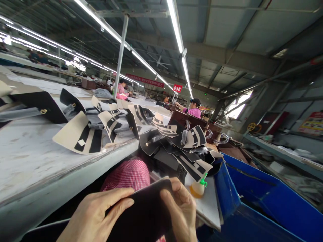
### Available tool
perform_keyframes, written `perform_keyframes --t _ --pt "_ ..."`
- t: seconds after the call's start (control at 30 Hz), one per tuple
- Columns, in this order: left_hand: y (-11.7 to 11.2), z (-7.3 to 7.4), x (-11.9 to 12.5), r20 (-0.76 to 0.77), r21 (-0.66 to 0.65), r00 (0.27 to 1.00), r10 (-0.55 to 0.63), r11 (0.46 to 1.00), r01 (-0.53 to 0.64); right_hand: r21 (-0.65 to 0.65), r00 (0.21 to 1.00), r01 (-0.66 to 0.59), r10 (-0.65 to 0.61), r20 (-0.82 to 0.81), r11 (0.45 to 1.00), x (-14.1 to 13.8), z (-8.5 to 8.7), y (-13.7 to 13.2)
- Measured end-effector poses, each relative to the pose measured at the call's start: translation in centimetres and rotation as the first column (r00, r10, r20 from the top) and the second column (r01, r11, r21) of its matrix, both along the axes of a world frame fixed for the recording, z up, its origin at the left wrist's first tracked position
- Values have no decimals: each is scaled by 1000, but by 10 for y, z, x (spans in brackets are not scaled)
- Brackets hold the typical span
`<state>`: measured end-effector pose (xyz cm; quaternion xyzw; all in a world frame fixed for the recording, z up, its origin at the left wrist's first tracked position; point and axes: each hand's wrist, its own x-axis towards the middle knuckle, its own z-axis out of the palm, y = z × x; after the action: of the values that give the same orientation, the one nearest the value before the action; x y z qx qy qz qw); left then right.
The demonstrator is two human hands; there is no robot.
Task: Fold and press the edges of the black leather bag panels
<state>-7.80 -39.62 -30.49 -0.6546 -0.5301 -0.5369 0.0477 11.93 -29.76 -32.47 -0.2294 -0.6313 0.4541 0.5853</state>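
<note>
A black leather-like panel with rounded corners is held up at the bottom of the view, over my lap. My left hand pinches its upper edge between thumb and fingers. At the panel's upper right corner, my right hand grips with the thumb on the near face and the fingers behind. The panel's lower part runs out of view. Just beyond my right hand stands a small bottle of amber liquid with a green nozzle, on a board.
Similar black-and-beige panels lie spread over the long table at left, with more piled ahead. A blue bin stands at right. A metal post rises from the table. Co-workers in pink sit farther off.
</note>
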Motion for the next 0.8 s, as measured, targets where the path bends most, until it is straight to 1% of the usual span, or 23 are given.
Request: perform_keyframes --t 0.1,0.17,0.3,0.37,0.43,0.5,0.57,0.67,0.8 --pt "4 3 7 -61 59 998 14 998 -11 21 1000 -16 16 -1 1000 -3 -3 0" --pt "7 1 10 -116 110 993 34 994 -21 29 1000 -16 16 -1 999 -6 -4 0" --pt "8 -6 13 -254 218 956 144 972 -88 49 1000 11 -11 1 999 -11 -4 -2" --pt "9 -11 13 -236 224 953 188 965 -135 56 1000 13 -14 8 998 -13 -3 -3" --pt "10 -12 14 -153 196 965 211 964 -180 67 999 11 -13 30 998 -14 -2 -4" --pt "11 -10 17 -77 160 972 222 965 -208 77 998 20 -25 54 997 -15 -1 -5" --pt "13 -6 19 -47 148 973 227 965 -218 78 997 34 -39 68 996 -15 1 -6" --pt "15 -3 21 -57 143 970 236 963 -226 65 995 44 -50 87 997 -15 3 -8" --pt "13 -10 18 -137 165 957 255 959 -231 80 985 106 -116 127 991 -18 4 -11"
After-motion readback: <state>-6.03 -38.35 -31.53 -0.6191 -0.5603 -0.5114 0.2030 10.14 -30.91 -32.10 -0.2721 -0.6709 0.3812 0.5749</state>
